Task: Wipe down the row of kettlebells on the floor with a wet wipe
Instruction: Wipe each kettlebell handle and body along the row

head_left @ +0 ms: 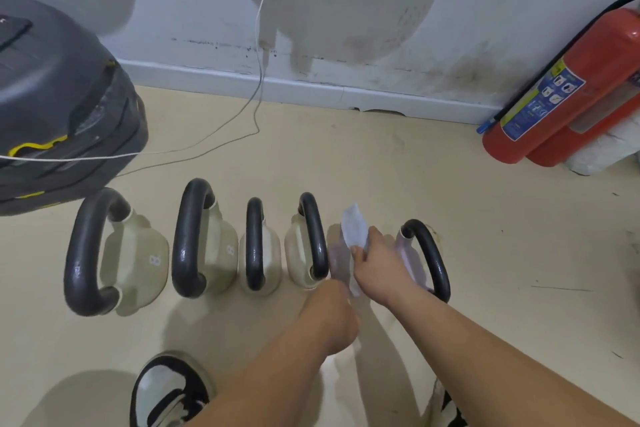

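White wipe (354,229) is pinched in the right hand (379,262), its long side running from near to far, toward the wall (381,10). Left hand (334,314) is curled near its lower end; whether it holds it I cannot tell. Lilac kettlebell (412,263), last of the row on the floor (346,156), stands just right of the right hand, the nearer one; its handle (431,255) runs also near-to-far.
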{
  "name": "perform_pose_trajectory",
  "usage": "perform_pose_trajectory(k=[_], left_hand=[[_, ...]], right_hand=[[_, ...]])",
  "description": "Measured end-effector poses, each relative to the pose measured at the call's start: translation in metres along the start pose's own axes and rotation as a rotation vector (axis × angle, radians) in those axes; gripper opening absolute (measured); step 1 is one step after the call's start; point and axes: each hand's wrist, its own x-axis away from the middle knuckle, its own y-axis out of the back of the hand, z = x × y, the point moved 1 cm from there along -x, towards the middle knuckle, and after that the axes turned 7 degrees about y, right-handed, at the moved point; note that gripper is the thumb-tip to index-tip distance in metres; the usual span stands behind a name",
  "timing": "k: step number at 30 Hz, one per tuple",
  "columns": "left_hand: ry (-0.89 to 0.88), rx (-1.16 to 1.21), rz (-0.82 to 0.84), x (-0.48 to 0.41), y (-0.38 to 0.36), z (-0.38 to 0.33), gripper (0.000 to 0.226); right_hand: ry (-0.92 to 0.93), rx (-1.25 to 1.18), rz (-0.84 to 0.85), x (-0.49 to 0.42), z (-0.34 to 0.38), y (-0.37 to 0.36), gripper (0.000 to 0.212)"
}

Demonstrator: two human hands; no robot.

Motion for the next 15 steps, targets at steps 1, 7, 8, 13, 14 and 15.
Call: perform_pose_trajectory(k=[1, 7, 8, 13, 14, 15], left_hand=[[0.023, 0.010, 0.003, 0.000, 0.004, 0.000, 0.038], [-0.131, 0.183, -0.038, -0.027, -0.010, 0.001, 0.022], [-0.218, -0.026, -0.033, -0.028, -0.015, 0.000, 0.030], [-0.242, -0.013, 0.024, -0.036, -0.051, 0.017, 0.062], [-0.228, -0.037, 0.005, -0.039, -0.055, 0.016, 0.067], [-0.215, -0.051, -0.032, -0.043, -0.056, 0.016, 0.073]], right_hand=[[-0.008, 0.013, -0.016, -0.002, 0.002, -0.003, 0.036], [-0.058, 0.182, -0.048, -0.031, 0.021, -0.012, 0.047], [-0.068, 0.229, -0.012, -0.039, 0.025, -0.009, 0.039], [-0.023, 0.494, 0.228, -0.091, 0.047, 0.007, 0.036], [-0.030, 0.522, 0.267, -0.101, 0.047, 0.007, 0.026], [-0.038, 0.535, 0.304, -0.110, 0.047, 0.007, 0.016]])
